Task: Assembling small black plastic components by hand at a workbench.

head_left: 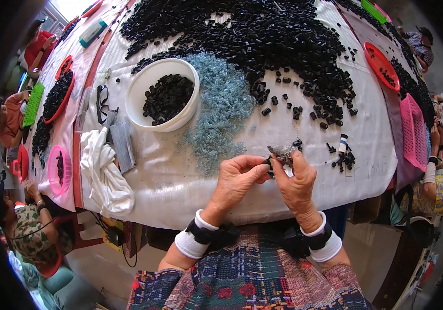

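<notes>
Near the table's front edge my two hands meet. My left hand (pixel 236 181) pinches a small black piece (pixel 268 162) between thumb and fingertips. My right hand (pixel 298 185) is closed on a crumpled-looking grey, pointed piece (pixel 280 150), whose kind I cannot make out; its fingertips also come against the black piece. Just beyond the right fingers lies a black cylindrical part (pixel 297 143). Pale blue, clear rings (pixel 216 98) spread in a heap ahead of my left hand. A large pile of black cylindrical parts (pixel 278 36) covers the far table.
Left of the rings, a white bowl (pixel 193 103) holds black parts. Eyeglasses (pixel 102 103), a white cloth (pixel 102 175) and a grey folded cloth (pixel 122 145) lie farther left. A small white tube (pixel 342 143) stands among black bits at right. Other people work at both side tables with coloured baskets.
</notes>
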The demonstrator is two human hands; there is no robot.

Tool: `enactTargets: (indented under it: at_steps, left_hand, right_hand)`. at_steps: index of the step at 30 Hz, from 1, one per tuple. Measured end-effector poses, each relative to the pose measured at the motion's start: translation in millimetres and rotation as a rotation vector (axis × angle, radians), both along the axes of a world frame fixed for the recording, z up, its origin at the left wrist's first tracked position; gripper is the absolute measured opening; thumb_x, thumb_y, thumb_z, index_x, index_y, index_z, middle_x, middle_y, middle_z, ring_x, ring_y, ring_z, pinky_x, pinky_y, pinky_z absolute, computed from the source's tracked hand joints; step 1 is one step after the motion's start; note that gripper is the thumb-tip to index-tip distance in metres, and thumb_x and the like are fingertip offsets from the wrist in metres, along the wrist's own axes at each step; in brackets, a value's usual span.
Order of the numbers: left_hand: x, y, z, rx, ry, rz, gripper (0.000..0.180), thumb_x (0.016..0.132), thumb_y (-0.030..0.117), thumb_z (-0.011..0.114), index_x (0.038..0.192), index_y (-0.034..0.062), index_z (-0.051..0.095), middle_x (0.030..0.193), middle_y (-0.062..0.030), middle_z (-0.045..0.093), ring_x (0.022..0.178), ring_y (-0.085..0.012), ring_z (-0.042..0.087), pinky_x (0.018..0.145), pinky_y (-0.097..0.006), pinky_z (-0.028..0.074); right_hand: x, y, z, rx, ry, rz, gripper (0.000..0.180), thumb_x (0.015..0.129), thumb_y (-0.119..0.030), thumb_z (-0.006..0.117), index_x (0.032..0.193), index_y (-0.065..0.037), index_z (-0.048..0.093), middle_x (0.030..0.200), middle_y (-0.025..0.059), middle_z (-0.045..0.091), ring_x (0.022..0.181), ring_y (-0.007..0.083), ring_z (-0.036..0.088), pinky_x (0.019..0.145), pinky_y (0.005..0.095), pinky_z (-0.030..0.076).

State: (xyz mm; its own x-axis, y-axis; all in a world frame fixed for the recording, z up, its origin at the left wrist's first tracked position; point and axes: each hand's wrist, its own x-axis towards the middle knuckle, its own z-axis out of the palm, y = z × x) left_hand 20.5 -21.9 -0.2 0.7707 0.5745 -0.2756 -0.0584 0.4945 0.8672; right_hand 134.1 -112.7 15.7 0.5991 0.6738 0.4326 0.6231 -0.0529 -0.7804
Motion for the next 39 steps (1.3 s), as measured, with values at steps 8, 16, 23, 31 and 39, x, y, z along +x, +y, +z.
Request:
enactTargets:
  at_steps: [8,16,23,31,39]
  left_hand:
    - [0,0,1,0.008,0.009,-0.003,0.022,0.084,0.010,0.066,0.101,-0.0046,0.062,0.086,-0.0083,0.066,0.073,-0.0118,0.064,0.064,-0.022,0.053]
    - [1,1,0,-0.001,0.033,-0.010,0.021,0.084,0.009,0.065,0.099,-0.0039,0.063,0.085,-0.0076,0.066,0.073,-0.0114,0.064,0.064,-0.021,0.053]
    - [0,-1,1,0.010,0.037,-0.013,0.018,0.084,0.006,0.065,0.098,-0.0032,0.064,0.084,-0.0066,0.066,0.072,-0.0101,0.062,0.066,-0.021,0.052]
    - [2,2,1,-0.001,0.056,-0.041,0.019,0.084,0.007,0.065,0.099,-0.0030,0.063,0.086,-0.0063,0.066,0.073,-0.0104,0.063,0.066,-0.021,0.052]
    - [1,0,4,-0.011,0.032,-0.024,0.020,0.083,0.009,0.066,0.099,-0.0030,0.063,0.086,-0.0065,0.066,0.074,-0.0104,0.063,0.067,-0.022,0.052]
  right_hand:
    - [4,-1,-1,0.011,-0.127,0.050,0.019,0.071,0.008,0.065,0.086,-0.002,0.058,0.075,0.0119,0.057,0.065,0.0274,0.058,0.057,0.0334,0.047]
    - [1,2,-1,0.040,-0.054,0.028,0.021,0.067,0.011,0.063,0.084,0.000,0.057,0.075,0.0129,0.055,0.064,0.0300,0.056,0.057,0.0353,0.046]
    - [4,-4,1,0.019,-0.095,0.084,0.019,0.067,0.011,0.062,0.082,0.000,0.057,0.074,0.0135,0.054,0.064,0.0311,0.055,0.056,0.0364,0.045]
    - [1,0,-1,-0.006,0.123,-0.001,0.018,0.071,0.007,0.064,0.086,-0.001,0.058,0.077,0.0136,0.058,0.067,0.0287,0.059,0.058,0.0353,0.047]
    - [4,-2,-1,0.032,-0.037,0.063,0.019,0.070,0.008,0.063,0.085,-0.001,0.057,0.075,0.0131,0.056,0.066,0.0291,0.057,0.058,0.0352,0.046]
